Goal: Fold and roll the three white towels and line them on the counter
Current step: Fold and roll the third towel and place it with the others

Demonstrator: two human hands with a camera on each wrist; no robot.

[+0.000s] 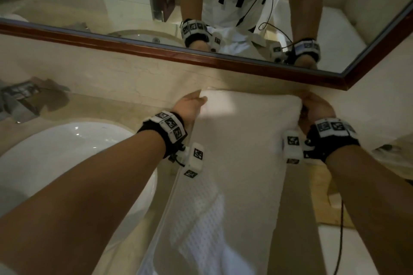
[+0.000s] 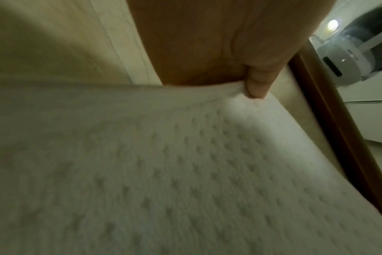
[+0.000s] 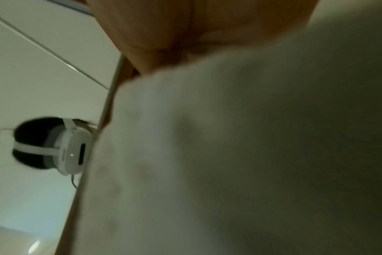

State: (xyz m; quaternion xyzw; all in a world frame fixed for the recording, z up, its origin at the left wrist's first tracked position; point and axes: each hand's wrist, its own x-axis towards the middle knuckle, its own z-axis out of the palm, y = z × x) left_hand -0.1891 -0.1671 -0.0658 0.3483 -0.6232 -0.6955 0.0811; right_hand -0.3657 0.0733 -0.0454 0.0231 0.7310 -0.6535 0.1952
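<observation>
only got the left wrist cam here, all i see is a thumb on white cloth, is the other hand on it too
Observer: Yes. In the head view the right hand grips the far right corner of the towel, and the left hand holds the far left corner.
Operator: where does the towel lie
Observer: Spread lengthwise on the counter, its far edge against the wall under the mirror.
Operator: anything beside it
Observer: A white sink sits to its left.
</observation>
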